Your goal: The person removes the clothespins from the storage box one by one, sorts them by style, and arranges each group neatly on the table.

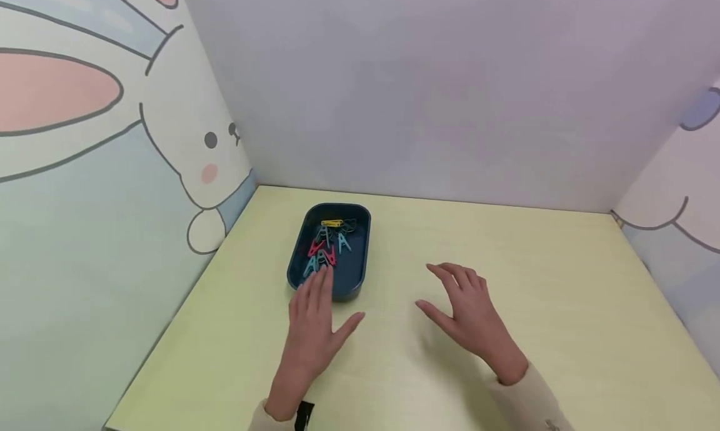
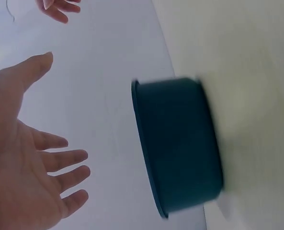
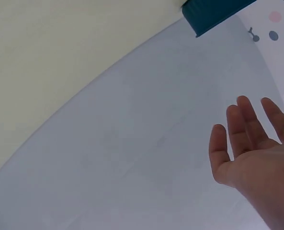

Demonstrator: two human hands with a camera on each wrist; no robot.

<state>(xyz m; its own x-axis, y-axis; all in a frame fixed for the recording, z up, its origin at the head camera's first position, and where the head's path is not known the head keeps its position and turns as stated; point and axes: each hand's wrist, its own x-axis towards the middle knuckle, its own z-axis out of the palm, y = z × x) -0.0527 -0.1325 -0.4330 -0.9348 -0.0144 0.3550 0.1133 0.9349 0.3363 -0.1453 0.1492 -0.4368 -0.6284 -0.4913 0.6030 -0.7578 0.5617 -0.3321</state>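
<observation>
A dark blue-green tray [image 1: 353,275] stands on the pale yellow table, left of the middle. Inside it lie several small clothespins: a yellow one [image 1: 332,223], light blue ones such as this clothespin [image 1: 344,243], and red ones such as this clothespin [image 1: 315,248]. My left hand [image 1: 310,331] hovers at the near side of the tray, thumb spread and fingers extended, holding nothing; its fingertips overlap the near rim in the head view. To the right, my right hand [image 1: 472,312] is held above the table with fingers loosely bent, and nothing is in it.
The yellow table [image 1: 534,281] meets a plain pale wall [image 1: 439,106] at the back. Side walls with a cartoon rabbit [image 1: 185,125] on the left and another drawing on the right bound the table. A dark object [image 1: 304,413] shows beside the left cuff.
</observation>
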